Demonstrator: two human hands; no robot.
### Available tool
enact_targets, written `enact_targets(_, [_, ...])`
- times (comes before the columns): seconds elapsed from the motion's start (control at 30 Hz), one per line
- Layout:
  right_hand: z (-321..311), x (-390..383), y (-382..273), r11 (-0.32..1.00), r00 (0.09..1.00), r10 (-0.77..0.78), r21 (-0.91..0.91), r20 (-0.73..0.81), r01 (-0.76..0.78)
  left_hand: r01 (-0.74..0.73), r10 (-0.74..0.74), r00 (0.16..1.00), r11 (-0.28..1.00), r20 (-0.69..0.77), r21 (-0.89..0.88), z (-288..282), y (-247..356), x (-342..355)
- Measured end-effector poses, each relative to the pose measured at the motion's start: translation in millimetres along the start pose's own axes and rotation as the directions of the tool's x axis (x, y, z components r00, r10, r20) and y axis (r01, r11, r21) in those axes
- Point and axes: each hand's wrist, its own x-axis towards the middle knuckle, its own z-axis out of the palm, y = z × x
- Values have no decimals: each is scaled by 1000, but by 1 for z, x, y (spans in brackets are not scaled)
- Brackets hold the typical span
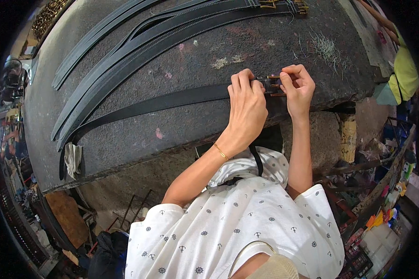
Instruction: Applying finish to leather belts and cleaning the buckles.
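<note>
A long black belt (pixel 167 100) runs across the dark worktable, its far end curling over the left edge. Close to the buckle end, my left hand (pixel 247 104) presses down on the strap with its fingers closed round it. Between my hands sits a gold-coloured belt buckle (pixel 275 85) with dark parts inside its frame. Thumb and forefinger of my right hand (pixel 300 88) pinch at the buckle's outer end. My fingers partly cover the join of strap and buckle.
Several black belts with pale stitching (pixel 158 44) lie in curved rows on the worktable (pixel 195 123). Cut thread ends (pixel 328 50) form a loose heap at the back right. A whitish rag (pixel 73 160) hangs at the left edge. Someone in yellow-green clothing (pixel 406 69) is at the right.
</note>
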Motion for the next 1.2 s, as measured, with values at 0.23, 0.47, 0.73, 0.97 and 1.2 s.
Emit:
enact_targets(0.23, [0, 1, 1, 1000, 1000, -5, 15, 3, 5, 45, -47, 998, 997, -28, -62, -6, 6, 0])
enact_targets(0.47, [-1, 0, 0, 1000, 1000, 11, 26, 6, -11, -15, 4, 986, 998, -165, -67, -3, 0, 1])
enact_targets(0.73, [-1, 0, -1, 1000, 1000, 12, 18, 13, -12, -29, 43, 993, 992, -108, 123, 1, 8, 2])
enact_targets(0.97, [3, 0, -1, 999, 997, -29, 17, 66, 28, 86, -89, 996, 991, -28, -98, 6, -2, 2])
enact_targets(1.2, [7, 0, -4, 997, 992, -35, -62, 121, 42, 113, -116, 993, 976, -9, -187, 6, -4, 2])
